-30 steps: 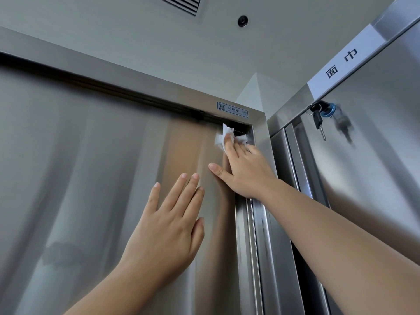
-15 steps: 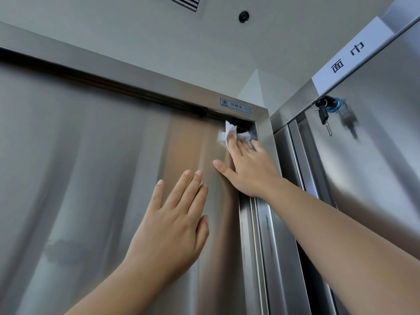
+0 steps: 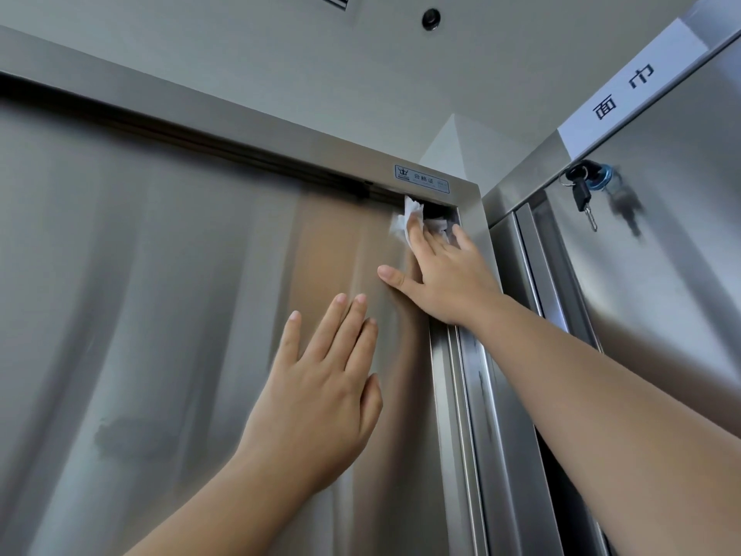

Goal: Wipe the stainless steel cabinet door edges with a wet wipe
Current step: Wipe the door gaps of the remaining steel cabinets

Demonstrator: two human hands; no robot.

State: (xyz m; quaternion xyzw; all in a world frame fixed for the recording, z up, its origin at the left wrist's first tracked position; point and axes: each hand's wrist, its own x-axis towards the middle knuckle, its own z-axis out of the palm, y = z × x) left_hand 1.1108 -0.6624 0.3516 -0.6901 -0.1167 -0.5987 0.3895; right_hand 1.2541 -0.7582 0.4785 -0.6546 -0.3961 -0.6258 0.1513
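A large stainless steel cabinet door (image 3: pixel 160 315) fills the left and middle of the view, under a steel top frame (image 3: pixel 240 126). My right hand (image 3: pixel 445 278) reaches up to the door's top right corner and presses a crumpled white wet wipe (image 3: pixel 405 224) against the door's upper edge with straight fingers. The wipe bulges out above and left of the fingertips, partly tucked into the dark gap under the frame. Lower on the door, my left hand (image 3: pixel 320 391) lies flat, fingers straight and pointing up, holding nothing.
A second steel cabinet (image 3: pixel 661 274) stands at a right angle on the right, with a key (image 3: pixel 583 198) hanging in its lock and a white label (image 3: pixel 629 90) above. A vertical steel jamb (image 3: pixel 477 395) runs between the two. A small sticker (image 3: pixel 421 179) sits on the top frame.
My right hand has stayed at the top right corner with the wipe, shifting only slightly. My left hand stays flat on the door. The camera view has moved a little.
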